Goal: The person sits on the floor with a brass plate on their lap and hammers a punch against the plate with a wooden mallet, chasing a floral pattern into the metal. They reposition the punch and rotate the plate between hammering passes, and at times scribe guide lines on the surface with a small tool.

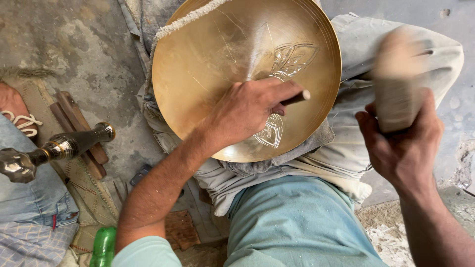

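A large round brass plate (208, 54) rests tilted on my lap, with leaf patterns engraved near its middle and lower edge. My left hand (247, 109) lies on the plate and grips a thin chisel (297, 97) whose blunt end sticks out to the right. My right hand (403, 138) is raised to the right of the plate and holds a wooden mallet (398, 84), which is blurred by motion.
A metal pipe-like object with a dark knob (59, 148) lies at the left over another person's jeans-clad leg (34, 198). Wooden strips (79, 128) lie on the concrete floor. A green bottle (104, 246) stands at the bottom left.
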